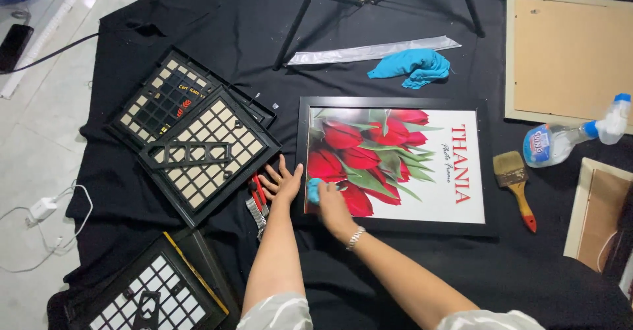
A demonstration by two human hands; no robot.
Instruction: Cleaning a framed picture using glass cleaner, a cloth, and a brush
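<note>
Wiping looks barely begun: the right hand [331, 205] pinches a blue cloth [314, 189] at the frame's [395, 228] lower-left glass corner, the left hand [282, 181] spread flat beside it.

Bare black cloth [369, 73] above the picture frame [394, 165]: room to pass, apart from a blue rag [412, 66], a silver strip [369, 51] and tripod legs [303, 13]. Tight on the left: red cutters [258, 190] and a metal watch band [256, 214] just beside the left hand [282, 181], grid frame backs [204, 155] close behind. On the right, a paintbrush [515, 185] and spray bottle [567, 139] block the way. Open cloth below the frame.
</note>
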